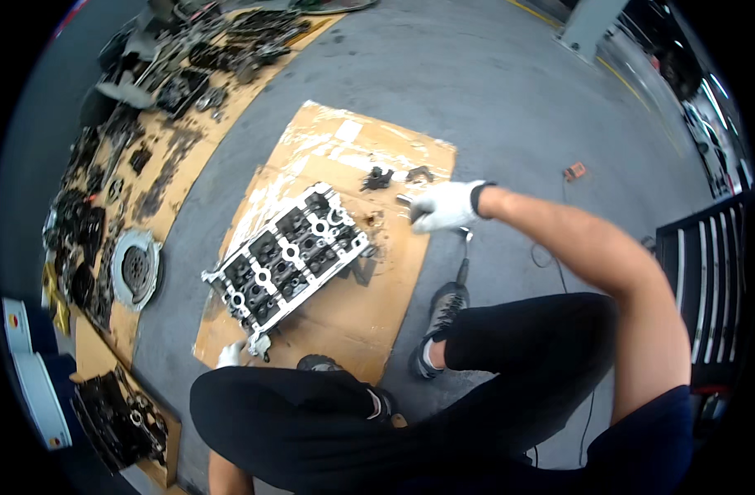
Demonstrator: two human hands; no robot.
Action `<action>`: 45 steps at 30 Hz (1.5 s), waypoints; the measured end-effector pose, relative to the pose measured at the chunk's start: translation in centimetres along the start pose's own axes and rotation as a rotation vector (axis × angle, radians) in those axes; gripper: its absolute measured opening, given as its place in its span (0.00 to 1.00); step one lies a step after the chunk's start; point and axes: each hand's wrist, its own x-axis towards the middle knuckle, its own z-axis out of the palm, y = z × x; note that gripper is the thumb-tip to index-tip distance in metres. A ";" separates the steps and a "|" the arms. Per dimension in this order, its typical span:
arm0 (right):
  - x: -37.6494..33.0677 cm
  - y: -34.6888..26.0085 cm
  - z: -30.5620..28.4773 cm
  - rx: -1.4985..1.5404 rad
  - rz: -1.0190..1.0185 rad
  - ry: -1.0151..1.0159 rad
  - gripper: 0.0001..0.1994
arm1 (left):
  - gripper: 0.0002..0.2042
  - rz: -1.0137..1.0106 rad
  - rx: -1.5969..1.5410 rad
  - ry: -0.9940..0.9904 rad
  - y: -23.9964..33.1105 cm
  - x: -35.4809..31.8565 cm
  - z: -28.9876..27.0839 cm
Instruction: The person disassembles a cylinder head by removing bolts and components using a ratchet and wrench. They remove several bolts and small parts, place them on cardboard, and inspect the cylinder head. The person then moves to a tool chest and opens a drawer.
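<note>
Grey concrete floor (476, 91) is stretching across the workshop, with a flat sheet of cardboard (344, 313) lying on it in front of the squatting person. Their right hand (445, 206), in a white glove, is reaching out over the far right edge of that sheet and is curling closed around a small metal tool (406, 200), whose bright end is sticking out to the left of the fist. Just beyond the fist, two small dark parts (378, 178) are lying on the cardboard, and a slim handled tool (463, 262) is lying on the floor just below the wrist, near the person's grey shoe (443, 309).

The left hand (231, 355), also in a white glove, is showing only partly past the left knee; it is resting at the near corner of the cylinder head (291, 256), seemingly touching it, and I cannot tell whether it is gripping anything. The cylinder head is lying diagonally in the middle of the cardboard, its open side up, well apart from the right hand.

Farther left, a long strip of cardboard is carrying many dark engine parts (146, 99), with a round metal disc (136, 268) beside it. A small orange object (573, 172) is lying on the floor to the right, and a dark tool cabinet (707, 272) is standing at the right edge.
</note>
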 end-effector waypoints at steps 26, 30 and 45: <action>-11.3 -1.9 -1.0 0.653 0.055 0.625 0.16 | 0.26 0.809 -0.044 0.222 38.0 12.1 -23.7; -13.9 -10.0 -6.4 0.909 -0.202 0.419 0.16 | 0.25 0.802 -0.468 0.085 40.7 10.1 -23.9; -3.7 -14.4 3.3 0.697 -0.184 0.057 0.25 | 0.12 0.319 -0.598 0.124 26.7 13.8 -22.5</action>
